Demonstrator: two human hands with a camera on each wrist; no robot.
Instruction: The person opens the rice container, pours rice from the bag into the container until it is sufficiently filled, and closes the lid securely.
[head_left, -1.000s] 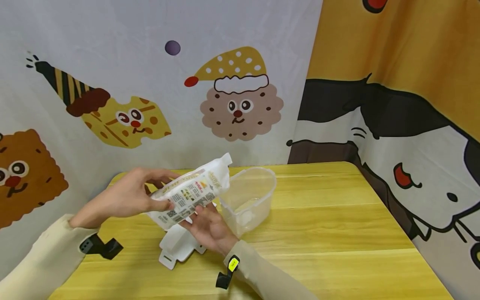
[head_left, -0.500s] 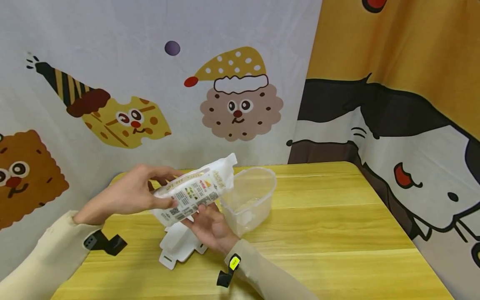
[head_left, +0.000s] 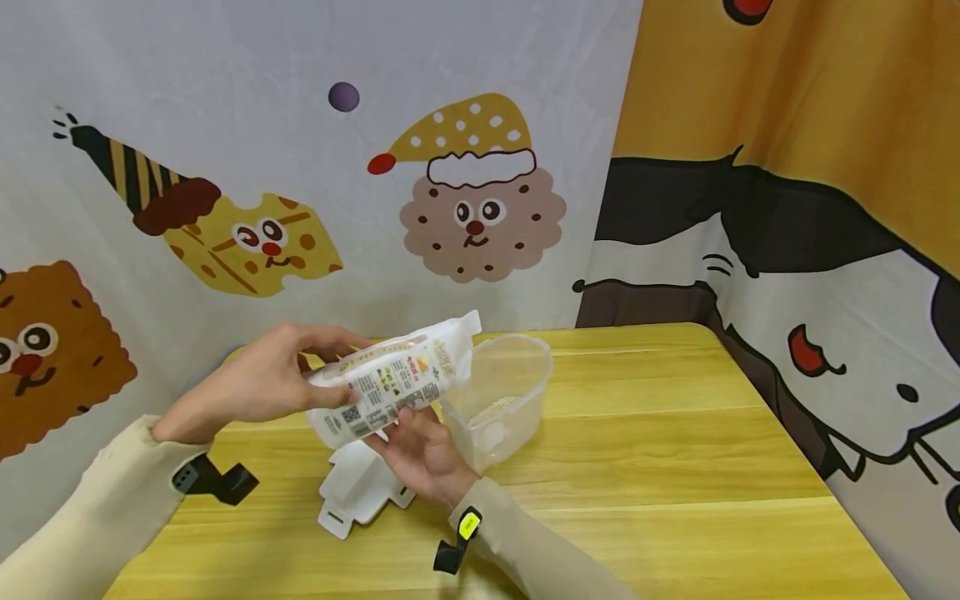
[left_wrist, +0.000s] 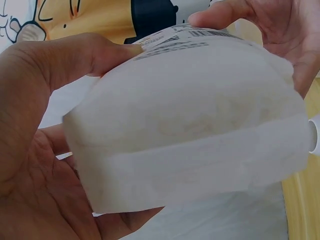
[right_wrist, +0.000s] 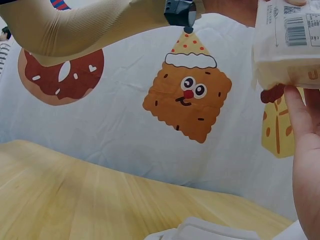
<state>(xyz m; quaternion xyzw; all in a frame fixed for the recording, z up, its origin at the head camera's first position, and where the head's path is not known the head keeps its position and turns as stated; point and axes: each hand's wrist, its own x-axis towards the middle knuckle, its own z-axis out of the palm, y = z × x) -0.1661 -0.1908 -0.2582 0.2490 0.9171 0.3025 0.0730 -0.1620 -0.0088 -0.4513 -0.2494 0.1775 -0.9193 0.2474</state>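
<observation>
A white printed packet (head_left: 397,379) is held tilted above the table, its right end at the rim of a clear plastic container (head_left: 525,425). Pale grains (head_left: 495,408) lie in the bottom of that container. My left hand (head_left: 258,379) grips the packet's left end, thumb on the printed face. From below, my right hand (head_left: 429,457) holds it near the middle with its thumb on the front; its other fingers are mostly hidden behind. In the left wrist view the packet's folded white end (left_wrist: 190,125) fills the space between both hands.
A white plastic lid (head_left: 363,483) with side flaps lies on the wooden table (head_left: 660,467) beneath the packet, left of the container. Cartoon-printed cloth (head_left: 300,150) hangs behind the table and along its right side.
The packet and left hand have shifted slightly right, bringing the packet's end further over the container. Pale grains now show inside it. The right hand has barely moved.
</observation>
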